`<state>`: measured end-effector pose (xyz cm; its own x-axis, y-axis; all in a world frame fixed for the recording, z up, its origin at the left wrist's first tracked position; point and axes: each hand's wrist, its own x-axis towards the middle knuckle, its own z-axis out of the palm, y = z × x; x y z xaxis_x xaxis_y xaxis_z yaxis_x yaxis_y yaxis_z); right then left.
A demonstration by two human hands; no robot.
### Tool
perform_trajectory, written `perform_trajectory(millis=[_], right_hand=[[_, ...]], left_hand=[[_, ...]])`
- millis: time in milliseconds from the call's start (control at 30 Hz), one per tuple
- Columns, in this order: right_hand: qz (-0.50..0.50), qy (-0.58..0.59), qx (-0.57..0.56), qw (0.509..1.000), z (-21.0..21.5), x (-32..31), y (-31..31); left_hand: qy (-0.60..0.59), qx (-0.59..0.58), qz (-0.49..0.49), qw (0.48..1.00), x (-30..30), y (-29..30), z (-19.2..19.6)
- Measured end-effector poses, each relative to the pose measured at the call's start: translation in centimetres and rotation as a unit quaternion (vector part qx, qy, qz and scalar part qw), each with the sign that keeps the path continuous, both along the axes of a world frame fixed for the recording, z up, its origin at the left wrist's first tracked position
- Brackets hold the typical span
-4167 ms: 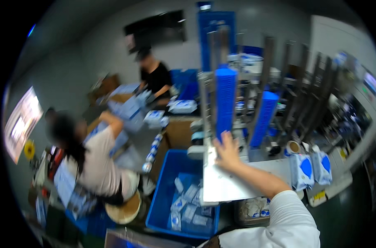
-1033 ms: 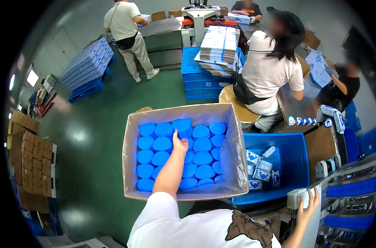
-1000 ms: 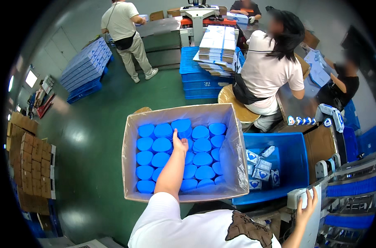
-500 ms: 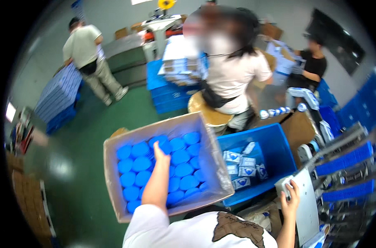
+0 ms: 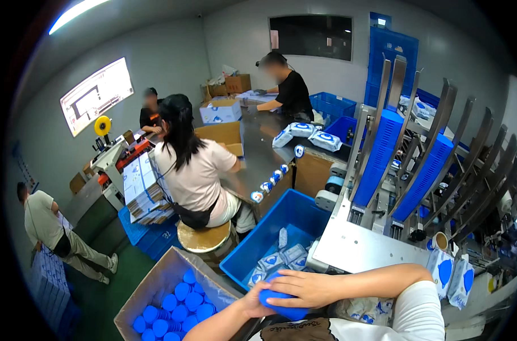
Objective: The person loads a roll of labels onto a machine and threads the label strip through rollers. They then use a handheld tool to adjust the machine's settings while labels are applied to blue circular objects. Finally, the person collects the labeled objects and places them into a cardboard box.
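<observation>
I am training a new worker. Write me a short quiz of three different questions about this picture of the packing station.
1. True or false: both hands hold the blue stack together.
2. Where do loose blue caps lie? A) cardboard box B) metal table C) stool
3. Fill in: the person in the pale shirt sits on a round ____.

Key
1. True: the left hand supports it from below and the right hand lies on top.
2. A
3. stool
</observation>
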<state>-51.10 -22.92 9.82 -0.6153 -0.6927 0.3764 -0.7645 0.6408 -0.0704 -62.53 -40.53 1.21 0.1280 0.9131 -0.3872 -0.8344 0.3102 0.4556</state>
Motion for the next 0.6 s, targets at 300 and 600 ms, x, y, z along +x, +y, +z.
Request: perform_trajectory(millis=[300,600], right_hand=[[-0.482,0.374,-0.002,0.792,20.6,-1.2,23.0],[-0.682,0.357,0.309,0.559,31.7,-3.3,34.4]], left_hand=[[0.134,0.044,0.148,0.979,1.9,5.2,2.1],[0.077,-0.054,0.297,0.950,1.1,1.6,-5.0]])
